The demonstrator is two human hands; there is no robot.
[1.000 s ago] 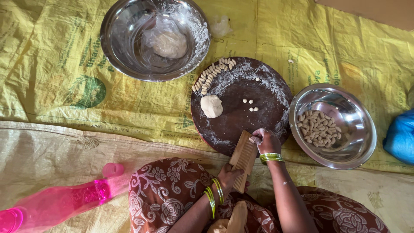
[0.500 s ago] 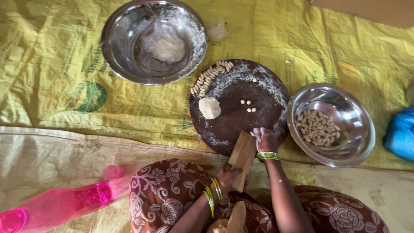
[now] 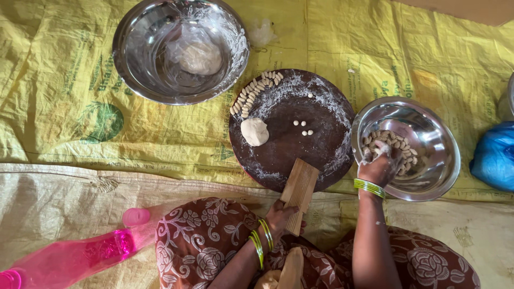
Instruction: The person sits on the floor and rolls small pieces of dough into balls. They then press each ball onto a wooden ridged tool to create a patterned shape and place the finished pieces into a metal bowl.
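**Right hand in the small bowl, left hand holding the ridged board**

I see the ridged board (image 3: 299,194), a small grooved wooden paddle, gripped at its lower end by the left hand (image 3: 280,217). Its top edge leans on the near rim of the round dark board (image 3: 292,147). My read: it is propped there so the grooves face up and stay within reach of the dough pieces. The left fingers are wrapped around it and the wrist sits low over the lap, bangles showing.

The right hand (image 3: 379,167) is over the near-left inner wall of the small steel bowl (image 3: 428,160), fingers curled down onto the pile of shaped pieces (image 3: 393,145). I can't tell whether it holds a piece or is just touching the heap; the fingertips are hidden. The forearm comes straight up from the lap, with green bangles at the wrist.

On the round board there is a dough lump (image 3: 254,131) left of centre, a few tiny balls (image 3: 302,127) near the middle, and a curved row of cut bits (image 3: 254,92) along the far-left edge. Flour is dusted over it, probably to stop sticking.

The bowl sits just beside the board on the right, which I judge keeps drops short. A big steel bowl (image 3: 160,85) with a covered dough mass stands beyond the board. A pink bottle (image 3: 69,257) lies well apart on the left, and a blue bag (image 3: 495,155) is at the right edge. Everything rests on a yellow sack mat (image 3: 69,107).
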